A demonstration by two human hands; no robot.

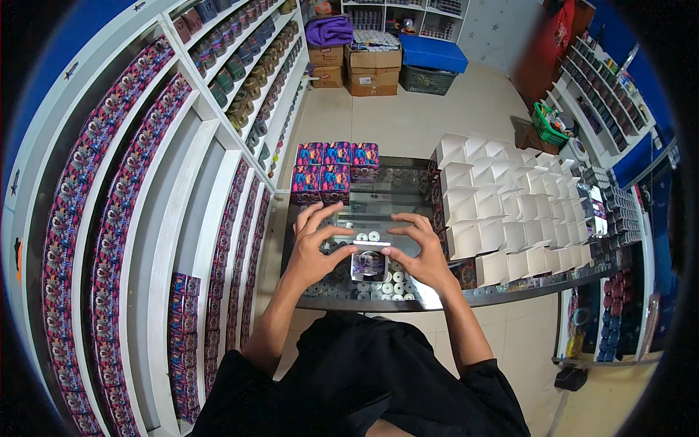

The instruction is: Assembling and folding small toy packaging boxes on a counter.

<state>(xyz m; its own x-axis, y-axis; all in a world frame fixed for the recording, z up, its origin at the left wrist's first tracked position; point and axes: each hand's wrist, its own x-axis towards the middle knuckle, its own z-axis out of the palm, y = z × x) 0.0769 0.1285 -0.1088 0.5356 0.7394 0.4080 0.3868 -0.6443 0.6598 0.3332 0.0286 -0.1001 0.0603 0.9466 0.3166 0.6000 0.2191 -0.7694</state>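
My left hand [318,244] and my right hand [420,251] face each other over the glass-topped table [408,191]. Between them is a small printed cardboard box [369,266] with a narrow white edge or flap [372,243] across its top. Both thumbs touch this white strip near its ends, and the other fingers curve loosely around the far side. Beyond the strip show two white round pieces with dark centres [373,236]; whether they lie inside the box or under the glass, I cannot tell. More white discs [393,286] show beside the box on the right.
Several closed colourful boxes [336,175] are stacked at the table's far left. Many white boxes with raised flaps [502,204] fill its right side. Tall white shelves [211,135] stand close on my left. Cardboard cartons [373,69] and a blue-lidded basket [429,73] stand on the floor beyond.
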